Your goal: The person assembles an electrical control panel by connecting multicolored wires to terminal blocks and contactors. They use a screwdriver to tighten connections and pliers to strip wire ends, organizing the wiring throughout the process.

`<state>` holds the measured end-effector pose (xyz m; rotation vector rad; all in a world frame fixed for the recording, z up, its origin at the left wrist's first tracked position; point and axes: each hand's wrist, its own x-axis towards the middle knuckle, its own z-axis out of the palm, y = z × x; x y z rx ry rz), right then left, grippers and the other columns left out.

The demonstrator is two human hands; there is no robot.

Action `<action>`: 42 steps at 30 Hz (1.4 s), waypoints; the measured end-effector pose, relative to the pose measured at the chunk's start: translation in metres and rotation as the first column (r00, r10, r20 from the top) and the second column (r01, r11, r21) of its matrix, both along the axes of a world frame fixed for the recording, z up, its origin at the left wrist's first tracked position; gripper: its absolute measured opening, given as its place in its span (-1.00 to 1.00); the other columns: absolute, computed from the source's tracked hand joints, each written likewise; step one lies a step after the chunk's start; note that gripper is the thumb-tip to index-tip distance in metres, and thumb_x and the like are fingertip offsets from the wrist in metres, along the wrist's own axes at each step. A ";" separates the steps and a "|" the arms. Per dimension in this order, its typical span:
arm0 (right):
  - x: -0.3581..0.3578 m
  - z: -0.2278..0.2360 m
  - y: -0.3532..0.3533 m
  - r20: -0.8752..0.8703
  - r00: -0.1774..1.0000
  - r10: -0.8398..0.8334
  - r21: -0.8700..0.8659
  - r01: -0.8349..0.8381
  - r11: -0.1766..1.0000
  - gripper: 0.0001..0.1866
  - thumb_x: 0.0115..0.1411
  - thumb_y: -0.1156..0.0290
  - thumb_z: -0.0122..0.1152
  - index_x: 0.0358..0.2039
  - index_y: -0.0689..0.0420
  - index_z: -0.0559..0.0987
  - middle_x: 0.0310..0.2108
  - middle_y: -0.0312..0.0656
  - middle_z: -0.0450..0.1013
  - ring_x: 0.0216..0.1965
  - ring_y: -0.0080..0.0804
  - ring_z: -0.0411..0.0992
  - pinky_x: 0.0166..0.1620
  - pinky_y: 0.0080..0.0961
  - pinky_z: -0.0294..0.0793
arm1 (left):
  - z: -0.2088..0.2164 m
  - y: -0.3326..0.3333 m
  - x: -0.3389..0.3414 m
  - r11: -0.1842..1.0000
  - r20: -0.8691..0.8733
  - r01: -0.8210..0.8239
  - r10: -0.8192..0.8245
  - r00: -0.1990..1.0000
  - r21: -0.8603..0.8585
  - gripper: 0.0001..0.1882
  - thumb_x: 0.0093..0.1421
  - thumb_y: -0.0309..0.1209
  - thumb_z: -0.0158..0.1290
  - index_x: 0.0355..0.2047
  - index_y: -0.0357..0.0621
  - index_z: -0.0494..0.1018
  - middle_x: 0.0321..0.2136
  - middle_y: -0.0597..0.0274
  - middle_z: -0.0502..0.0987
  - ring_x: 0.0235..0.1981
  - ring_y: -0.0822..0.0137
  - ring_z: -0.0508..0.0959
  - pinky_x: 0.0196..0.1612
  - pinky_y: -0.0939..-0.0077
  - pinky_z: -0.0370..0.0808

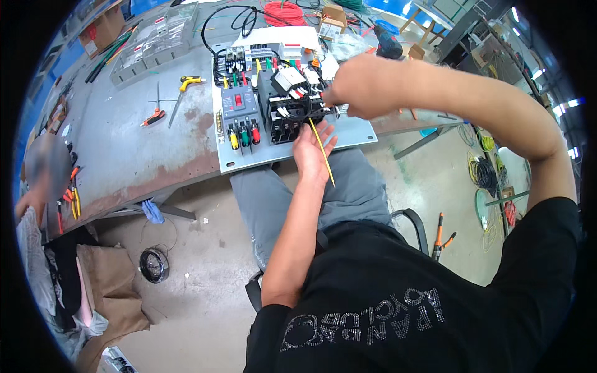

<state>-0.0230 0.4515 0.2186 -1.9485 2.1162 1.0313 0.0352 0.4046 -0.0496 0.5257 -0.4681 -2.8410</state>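
A mounting plate (364,138) carrying electrical parts lies at the table's front edge, above my lap. On it sit a grey circuit breaker (238,102) with a red switch and, beside it, a black contactor block (286,118) with white labels. My left hand (311,155) is palm up at the block's front edge, fingers apart. Across those fingers runs a thin yellow wire (323,155), its upper end at the block. Closed in a fist, my right hand (364,87) is raised over the plate's right side. Whatever it holds is hidden.
Left on the table lie a yellow-handled tool (189,81), an orange-handled screwdriver (154,117) and grey parts bins (165,46). A power drill (388,43) and a red wire coil (284,13) are at the back. Another person (46,180) sits at the left edge.
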 end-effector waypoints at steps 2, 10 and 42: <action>0.007 0.001 -0.004 -0.105 0.990 0.096 0.108 -0.085 0.991 -0.56 0.18 0.41 0.32 0.11 0.03 0.70 -0.44 -0.08 0.63 -0.34 -0.07 0.67 -0.30 -0.14 0.62 | 0.002 -0.003 -0.001 0.999 0.022 0.026 -0.027 0.999 0.022 -0.61 0.60 -0.16 -0.11 0.20 -0.18 0.39 0.23 -0.01 0.51 0.24 0.12 0.57 0.27 0.07 0.56; 0.021 -0.007 -0.014 -0.115 0.990 0.081 0.183 -0.059 0.981 -0.51 0.17 0.44 0.27 0.15 0.12 0.68 -0.54 -0.09 0.59 -0.41 -0.06 0.65 -0.37 -0.14 0.58 | -0.007 0.005 -0.008 0.999 -0.019 -0.033 0.033 0.999 0.024 -0.48 0.58 -0.12 -0.03 0.35 -0.21 0.31 0.31 -0.03 0.43 0.38 0.13 0.46 0.42 0.15 0.40; 0.002 -0.004 -0.012 -0.013 0.984 0.179 -0.021 -0.179 0.984 -0.77 0.05 0.56 0.34 -0.22 0.24 0.71 -0.33 0.00 0.56 -0.27 0.02 0.66 -0.24 -0.08 0.64 | -0.010 0.002 -0.004 1.000 -0.147 -0.006 0.007 0.989 0.007 -0.74 0.48 -0.39 0.13 0.12 -0.09 0.48 0.01 0.37 0.60 0.11 0.17 0.70 0.14 0.36 0.56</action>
